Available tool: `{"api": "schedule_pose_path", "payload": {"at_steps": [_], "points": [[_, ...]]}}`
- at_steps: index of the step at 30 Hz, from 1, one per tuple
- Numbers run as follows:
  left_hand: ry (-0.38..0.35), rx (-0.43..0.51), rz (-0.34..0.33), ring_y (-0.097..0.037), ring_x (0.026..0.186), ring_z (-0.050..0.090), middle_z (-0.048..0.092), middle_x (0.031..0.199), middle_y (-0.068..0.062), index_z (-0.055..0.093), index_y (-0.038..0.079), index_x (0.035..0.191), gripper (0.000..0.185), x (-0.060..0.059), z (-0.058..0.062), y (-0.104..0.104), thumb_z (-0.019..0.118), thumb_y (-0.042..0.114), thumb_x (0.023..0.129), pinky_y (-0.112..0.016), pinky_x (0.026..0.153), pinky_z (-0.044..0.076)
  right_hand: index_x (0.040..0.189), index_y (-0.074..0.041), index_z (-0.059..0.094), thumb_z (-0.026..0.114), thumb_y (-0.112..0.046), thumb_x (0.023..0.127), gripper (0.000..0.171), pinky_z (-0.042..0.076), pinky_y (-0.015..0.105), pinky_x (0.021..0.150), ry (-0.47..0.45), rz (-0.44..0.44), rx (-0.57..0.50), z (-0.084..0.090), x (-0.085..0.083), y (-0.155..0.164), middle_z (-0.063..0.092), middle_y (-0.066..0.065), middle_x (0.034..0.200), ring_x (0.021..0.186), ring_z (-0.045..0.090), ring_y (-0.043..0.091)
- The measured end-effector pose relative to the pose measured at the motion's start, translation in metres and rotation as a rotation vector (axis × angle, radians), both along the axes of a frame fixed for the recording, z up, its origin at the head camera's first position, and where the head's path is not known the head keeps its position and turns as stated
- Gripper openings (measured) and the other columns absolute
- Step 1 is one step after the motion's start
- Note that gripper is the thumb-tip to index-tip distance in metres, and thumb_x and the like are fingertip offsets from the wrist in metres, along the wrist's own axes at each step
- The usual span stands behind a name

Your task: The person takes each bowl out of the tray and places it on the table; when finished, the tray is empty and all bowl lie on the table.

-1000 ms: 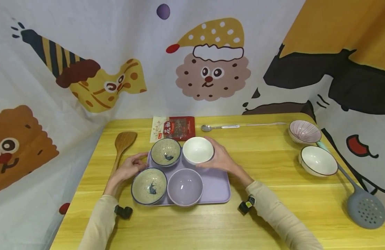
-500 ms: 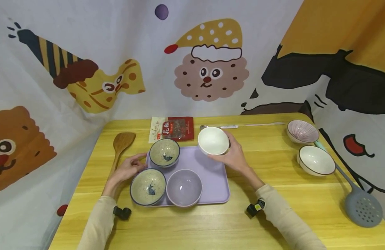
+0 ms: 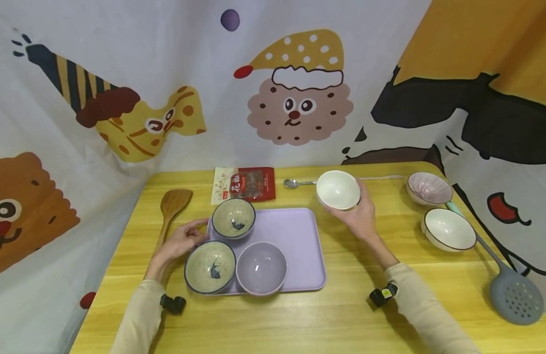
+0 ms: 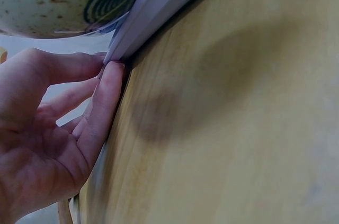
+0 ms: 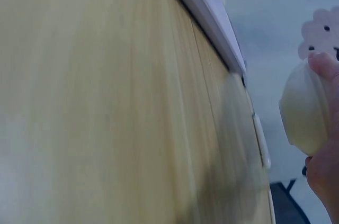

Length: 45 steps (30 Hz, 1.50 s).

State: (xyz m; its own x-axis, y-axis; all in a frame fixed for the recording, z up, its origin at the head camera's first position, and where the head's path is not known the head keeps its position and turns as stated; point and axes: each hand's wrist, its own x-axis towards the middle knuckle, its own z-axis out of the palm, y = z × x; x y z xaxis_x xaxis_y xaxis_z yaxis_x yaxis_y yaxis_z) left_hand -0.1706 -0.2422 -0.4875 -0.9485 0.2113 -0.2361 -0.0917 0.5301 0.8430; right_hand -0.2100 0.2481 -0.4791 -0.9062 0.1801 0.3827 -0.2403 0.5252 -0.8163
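Observation:
My right hand (image 3: 361, 214) grips a white bowl (image 3: 338, 190) by its right side, holding it in the air right of the lilac tray (image 3: 301, 246). The right wrist view shows that bowl (image 5: 304, 110) off the table, with fingers along its edge. At the tray's left edge, my left hand (image 3: 184, 241) pinches the rim between thumb and finger, clearest in the left wrist view, where the hand (image 4: 58, 123) is beside a speckled bowl (image 4: 58, 4). Two speckled fish bowls, one behind (image 3: 233, 219) and one in front (image 3: 210, 267), stand on the tray with a lilac bowl (image 3: 261, 268).
A wooden spatula (image 3: 175, 201) lies left of the tray. Behind are a red spice packet (image 3: 255, 184) and a spoon (image 3: 291, 183). At right stand a pink-striped bowl (image 3: 429, 188) and a brown-rimmed bowl (image 3: 450, 229), by a grey slotted turner (image 3: 516, 295).
My right hand has lifted the white bowl from the tray's back right part and carried it rightward past the edge. The left hand has stayed at the tray's rim.

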Motion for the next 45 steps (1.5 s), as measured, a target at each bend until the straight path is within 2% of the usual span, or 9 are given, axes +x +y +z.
{"api": "schedule_pose_path", "payload": {"at_steps": [13,19,26,31,39,45], "points": [[0.010,0.002,-0.009,-0.014,0.073,0.059,0.068,0.090,-0.012,0.045,0.003,0.151,0.059,0.001,0.000,0.001,0.065,0.011,0.096,-0.024,0.059,0.048,0.154,-0.006,0.033,0.096,-0.021,0.065,0.111,0.041,0.058,0.111,-0.029,-0.208,-0.061,-0.005,-0.013,0.049,0.046,0.022,0.150,0.135,0.049,0.040],[0.014,-0.002,-0.004,-0.014,0.073,0.058,0.068,0.091,-0.012,0.045,0.003,0.151,0.059,0.001,0.000,0.000,0.065,0.012,0.096,-0.024,0.059,0.048,0.150,-0.003,0.038,0.096,-0.021,0.065,0.104,0.041,0.053,0.113,-0.014,-0.297,-0.096,-0.012,-0.024,0.065,0.047,0.022,0.147,0.134,0.049,0.037],[0.009,0.011,-0.007,-0.013,0.071,0.058,0.067,0.089,-0.011,0.046,0.003,0.150,0.059,0.002,0.001,-0.001,0.066,0.012,0.096,-0.024,0.058,0.048,0.149,-0.005,0.039,0.095,-0.028,0.066,0.103,0.041,0.052,0.111,-0.063,-0.385,-0.073,-0.016,-0.029,0.075,0.047,0.022,0.146,0.134,0.049,0.037],[0.010,0.014,-0.013,-0.013,0.071,0.057,0.067,0.088,-0.010,0.046,0.002,0.150,0.058,0.002,0.002,0.000,0.065,0.011,0.095,-0.024,0.058,0.048,0.152,-0.007,0.036,0.094,-0.034,0.067,0.106,0.039,0.054,0.113,-0.103,-0.420,-0.049,-0.016,-0.029,0.076,0.044,0.022,0.149,0.136,0.046,0.038],[0.008,0.007,-0.018,-0.014,0.071,0.058,0.067,0.090,-0.011,0.045,0.003,0.151,0.059,0.003,0.002,0.000,0.064,0.012,0.096,-0.025,0.058,0.048,0.156,-0.012,0.032,0.092,-0.040,0.068,0.110,0.034,0.053,0.116,-0.158,-0.478,-0.100,-0.017,-0.030,0.078,0.040,0.019,0.153,0.141,0.041,0.036],[0.007,0.006,-0.011,-0.015,0.072,0.058,0.067,0.090,-0.011,0.045,0.003,0.151,0.059,0.002,0.000,-0.001,0.065,0.012,0.096,-0.025,0.058,0.049,0.157,-0.013,0.026,0.090,-0.043,0.071,0.112,0.032,0.056,0.117,-0.203,-0.451,-0.048,-0.012,-0.029,0.077,0.034,0.024,0.154,0.142,0.036,0.040]]}}
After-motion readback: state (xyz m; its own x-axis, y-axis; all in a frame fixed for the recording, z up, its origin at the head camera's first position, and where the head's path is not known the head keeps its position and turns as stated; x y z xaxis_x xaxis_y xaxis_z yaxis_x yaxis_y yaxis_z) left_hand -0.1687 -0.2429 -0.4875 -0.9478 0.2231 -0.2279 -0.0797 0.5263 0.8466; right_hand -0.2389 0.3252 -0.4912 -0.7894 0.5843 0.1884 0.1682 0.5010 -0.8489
